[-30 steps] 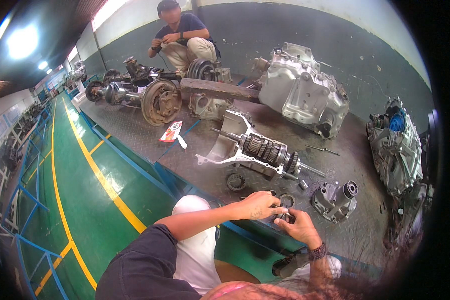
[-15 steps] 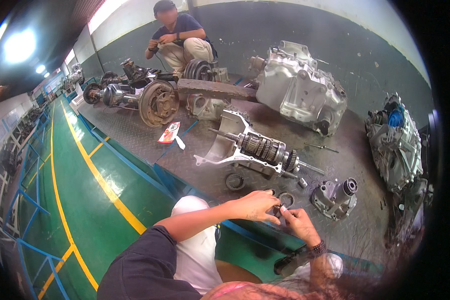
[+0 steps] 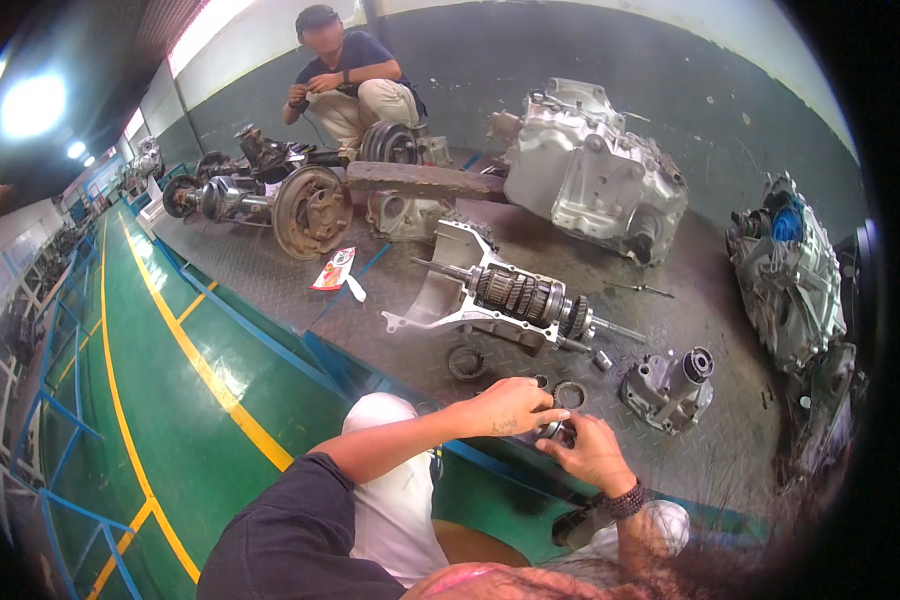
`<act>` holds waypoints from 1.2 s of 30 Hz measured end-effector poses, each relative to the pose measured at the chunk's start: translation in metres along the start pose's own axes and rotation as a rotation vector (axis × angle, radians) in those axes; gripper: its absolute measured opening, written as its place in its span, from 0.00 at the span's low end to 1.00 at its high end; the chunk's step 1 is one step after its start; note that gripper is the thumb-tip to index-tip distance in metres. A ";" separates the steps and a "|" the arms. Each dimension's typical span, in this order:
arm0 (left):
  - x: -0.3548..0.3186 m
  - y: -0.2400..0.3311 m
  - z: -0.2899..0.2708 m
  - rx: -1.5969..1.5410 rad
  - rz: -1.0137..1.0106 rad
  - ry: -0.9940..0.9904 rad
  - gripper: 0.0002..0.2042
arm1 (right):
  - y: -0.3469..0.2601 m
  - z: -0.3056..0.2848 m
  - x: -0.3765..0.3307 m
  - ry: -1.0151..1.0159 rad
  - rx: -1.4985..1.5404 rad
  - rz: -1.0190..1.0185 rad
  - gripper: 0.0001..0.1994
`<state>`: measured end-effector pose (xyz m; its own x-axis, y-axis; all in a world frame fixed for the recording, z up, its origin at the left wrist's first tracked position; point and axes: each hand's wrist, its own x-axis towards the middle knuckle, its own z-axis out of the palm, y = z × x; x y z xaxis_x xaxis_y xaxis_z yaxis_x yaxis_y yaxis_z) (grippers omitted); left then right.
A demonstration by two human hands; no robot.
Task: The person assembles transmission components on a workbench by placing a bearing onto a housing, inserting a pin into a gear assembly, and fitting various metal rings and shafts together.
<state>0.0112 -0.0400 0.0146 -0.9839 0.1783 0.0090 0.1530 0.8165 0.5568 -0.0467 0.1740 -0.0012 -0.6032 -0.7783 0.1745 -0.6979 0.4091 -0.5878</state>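
My left hand point(image 3: 505, 408) and my right hand point(image 3: 592, 452) meet over the near edge of the metal bench, fingers closed round a small round metal part point(image 3: 555, 431). Fingers cover much of this part, so its exact kind is unclear. Just beyond them lie a metal ring point(image 3: 569, 405) and a smaller dark ring partly behind my left hand. A toothed ring point(image 3: 454, 367) rests farther left. Behind these, a gear shaft point(image 3: 520, 294) sits in an open half of a gearbox housing point(image 3: 425, 318).
A cast housing cover point(image 3: 658, 393) and a short metal cylinder point(image 3: 603, 360) lie to the right. Large silver gearboxes point(image 3: 600, 185) stand farther back. A brake drum axle point(image 3: 312, 212), a wooden beam point(image 3: 425, 180) and a red-and-white packet point(image 3: 334, 270) are left. A co-worker point(image 3: 355, 85) squats behind.
My right hand has shifted slightly and its fingers have spread along the part, more of which now shows between my hands. The co-worker's head has moved a little left in the picture.
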 end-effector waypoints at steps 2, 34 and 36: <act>-0.002 -0.001 -0.005 0.011 0.061 0.032 0.26 | 0.010 -0.001 0.003 0.007 0.050 0.034 0.21; 0.001 -0.006 -0.009 0.038 0.169 -0.129 0.32 | 0.013 -0.008 0.006 -0.076 0.158 0.193 0.25; 0.001 -0.015 -0.002 0.067 0.215 -0.070 0.31 | 0.010 -0.008 0.010 -0.128 0.169 0.278 0.28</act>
<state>0.0074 -0.0528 0.0081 -0.9195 0.3882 0.0623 0.3667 0.7894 0.4923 -0.0630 0.1741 0.0014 -0.7004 -0.7059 -0.1055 -0.4329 0.5377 -0.7235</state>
